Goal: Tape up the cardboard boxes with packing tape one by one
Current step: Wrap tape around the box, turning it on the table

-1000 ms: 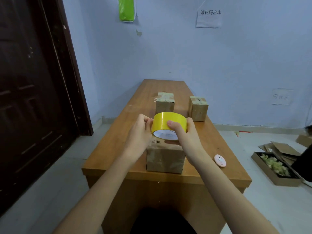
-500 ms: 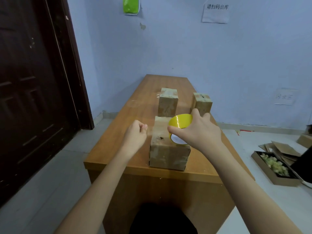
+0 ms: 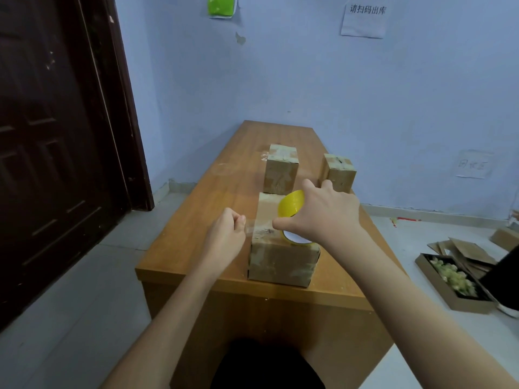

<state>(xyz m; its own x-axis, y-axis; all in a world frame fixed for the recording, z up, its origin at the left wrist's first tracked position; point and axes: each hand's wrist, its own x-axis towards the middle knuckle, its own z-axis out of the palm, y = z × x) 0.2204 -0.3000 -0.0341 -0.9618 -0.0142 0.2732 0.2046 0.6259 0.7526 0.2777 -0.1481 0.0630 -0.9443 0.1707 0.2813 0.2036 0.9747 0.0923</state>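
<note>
Right hand (image 3: pixel 323 214): grips yellow packing-tape roll (image 3: pixel 290 203) atop near brown cardboard box (image 3: pixel 282 261).
Left hand (image 3: pixel 229 234): pinches clear tape strip (image 3: pixel 257 227) at 9 o'clock.
Box: near wooden table (image 3: pixel 196 217) front edge; bare tabletop leftward.

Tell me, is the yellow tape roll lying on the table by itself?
No, the right hand grips the tape roll on top of the nearest box.

Counted on surface (image 3: pixel 196 228): three cardboard boxes (image 3: pixel 280 259) (image 3: pixel 281 169) (image 3: pixel 339 172), one yellow tape roll (image 3: pixel 290 204); two hands (image 3: pixel 227 234) (image 3: pixel 323 213); two wall papers (image 3: pixel 363 16) (image 3: pixel 473 164).
</note>
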